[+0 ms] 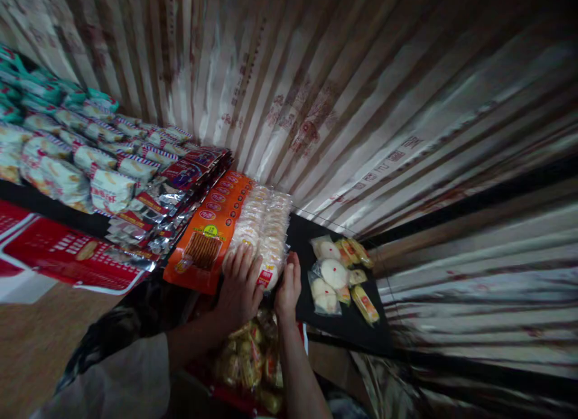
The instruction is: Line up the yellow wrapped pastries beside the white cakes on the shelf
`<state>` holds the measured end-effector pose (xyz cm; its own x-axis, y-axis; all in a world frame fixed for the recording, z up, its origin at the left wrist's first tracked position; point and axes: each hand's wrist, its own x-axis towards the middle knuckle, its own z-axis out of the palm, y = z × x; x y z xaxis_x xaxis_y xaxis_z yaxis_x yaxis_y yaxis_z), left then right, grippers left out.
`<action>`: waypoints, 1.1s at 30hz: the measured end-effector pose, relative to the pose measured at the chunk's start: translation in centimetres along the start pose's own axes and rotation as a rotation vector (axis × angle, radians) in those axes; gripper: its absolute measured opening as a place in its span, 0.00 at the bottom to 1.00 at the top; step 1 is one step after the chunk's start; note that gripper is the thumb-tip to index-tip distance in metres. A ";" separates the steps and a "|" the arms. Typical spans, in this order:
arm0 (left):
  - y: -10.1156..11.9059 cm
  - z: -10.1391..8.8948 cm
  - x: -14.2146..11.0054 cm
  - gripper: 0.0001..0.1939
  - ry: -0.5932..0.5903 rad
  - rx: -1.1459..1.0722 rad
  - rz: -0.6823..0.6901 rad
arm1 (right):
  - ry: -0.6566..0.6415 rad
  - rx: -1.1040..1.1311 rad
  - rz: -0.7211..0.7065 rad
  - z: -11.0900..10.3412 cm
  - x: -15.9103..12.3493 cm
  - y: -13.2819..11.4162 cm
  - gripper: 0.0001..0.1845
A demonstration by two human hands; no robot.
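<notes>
The left hand (240, 283) rests, fingers outstretched, on wrapped white packs (274, 226), the right hand (288, 288) loosely curved at their edge.

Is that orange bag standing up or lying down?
Lying down: the orange bag has its printed front facing up, beside the white packs that the left hand touches.
</notes>
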<state>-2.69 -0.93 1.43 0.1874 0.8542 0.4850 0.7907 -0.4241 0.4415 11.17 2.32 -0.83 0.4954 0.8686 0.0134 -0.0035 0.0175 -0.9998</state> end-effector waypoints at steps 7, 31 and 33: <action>1.1 -0.1 -1.0 0.28 -0.003 0.016 -0.091 | -0.018 -0.136 -0.092 0.2 -0.2 -0.2 0.32; 1.3 1.9 0.6 0.29 0.126 0.207 -0.234 | -0.201 -0.586 -0.188 0.9 0.0 -0.3 0.42; 1.2 1.7 0.8 0.29 0.124 0.219 -0.226 | -0.198 -0.579 -0.193 0.9 -0.2 -0.4 0.42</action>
<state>-0.57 -0.28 1.04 -0.0689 0.8706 0.4871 0.9130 -0.1417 0.3824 10.34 2.59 -0.41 0.2703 0.9525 0.1399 0.5666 -0.0399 -0.8230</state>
